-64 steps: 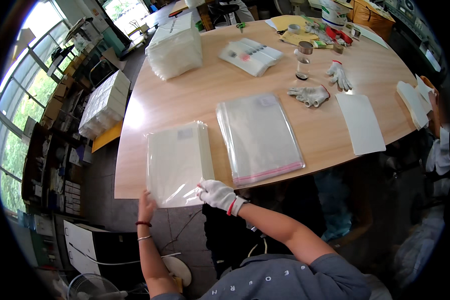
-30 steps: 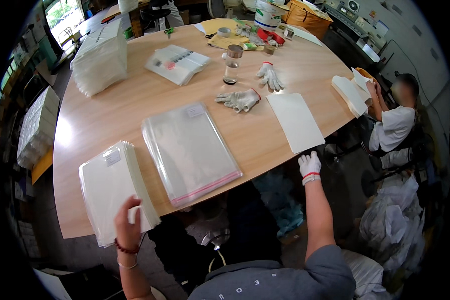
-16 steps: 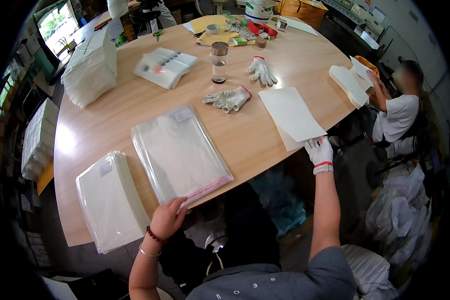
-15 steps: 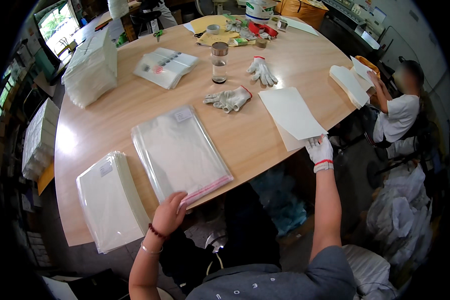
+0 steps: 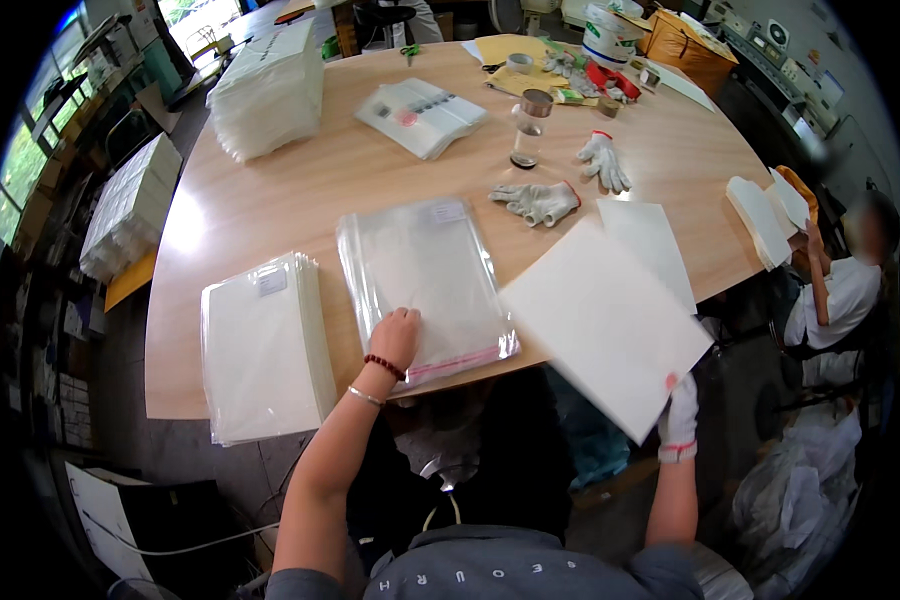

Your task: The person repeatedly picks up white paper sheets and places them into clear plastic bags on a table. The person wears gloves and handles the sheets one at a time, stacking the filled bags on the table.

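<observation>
My bare left hand (image 5: 396, 338) lies on the stack of clear plastic bags (image 5: 440, 270). Its fingers are together and curled down against the top bag, and their tips are hidden. My right hand (image 5: 679, 415), in a white glove with a red-edged cuff, grips a large white sheet (image 5: 610, 325) by its near right corner. The sheet is held up at a slant off the table's front edge, its left corner reaching the bag stack. Behind it, more white sheets (image 5: 655, 240) lie on the table, partly covered.
A wrapped white stack (image 5: 265, 345) stands left of the bags on the wooden table (image 5: 300, 205). Two loose gloves (image 5: 545, 203) and a glass bottle (image 5: 526, 145) lie beyond. Printed bags (image 5: 422, 115) are farther back. At right a person (image 5: 840, 290) handles white sheets.
My right hand has lifted the white sheet off its pile and pulled it left and toward me. My left hand has moved up from the bags' near edge onto the stack. The view has shifted.
</observation>
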